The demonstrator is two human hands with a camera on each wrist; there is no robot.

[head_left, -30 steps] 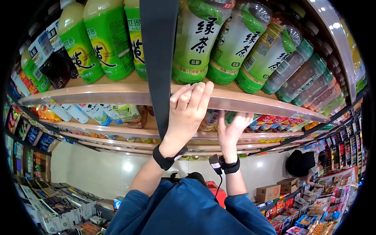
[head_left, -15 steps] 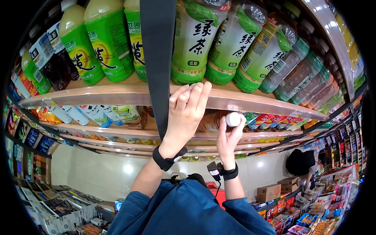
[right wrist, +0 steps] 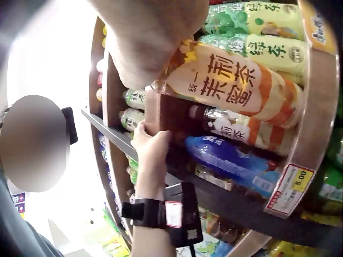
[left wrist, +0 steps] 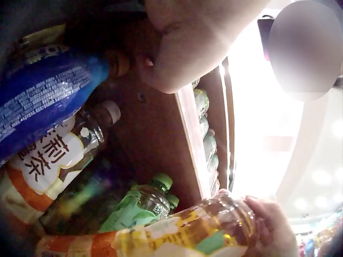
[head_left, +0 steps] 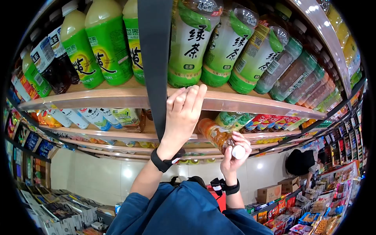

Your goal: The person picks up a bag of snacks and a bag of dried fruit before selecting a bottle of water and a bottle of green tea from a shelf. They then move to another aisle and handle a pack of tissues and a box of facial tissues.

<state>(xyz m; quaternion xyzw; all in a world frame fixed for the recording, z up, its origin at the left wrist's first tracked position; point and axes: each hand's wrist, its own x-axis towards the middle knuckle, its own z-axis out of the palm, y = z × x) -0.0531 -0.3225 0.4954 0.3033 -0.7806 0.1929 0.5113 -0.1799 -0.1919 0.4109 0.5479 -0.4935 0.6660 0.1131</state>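
Note:
My right hand (head_left: 234,159) holds a tea bottle (head_left: 215,133) by its upper end, close to the white cap. Amber liquid and an orange and white label show on this bottle (right wrist: 225,80). It lies tilted, cap towards me, its base at the opening of the second shelf. On the upper shelf's front edge (head_left: 243,102), my left hand (head_left: 183,115) has its fingers over the top. The right wrist view shows the left hand's (right wrist: 151,147) thumb and fingers on either side of that board.
Green tea bottles (head_left: 190,47) line the upper shelf beside a dark upright post (head_left: 154,51). Below, a blue bottle (right wrist: 230,158) and another jasmine tea bottle (right wrist: 246,128) lie near the held one. Behind me are cartons (head_left: 268,193) and packaged snacks (head_left: 309,217).
My right hand reached into the lower shelf, took hold of the tea bottle and drew it outwards, towards me. The left hand stays on the upper shelf edge.

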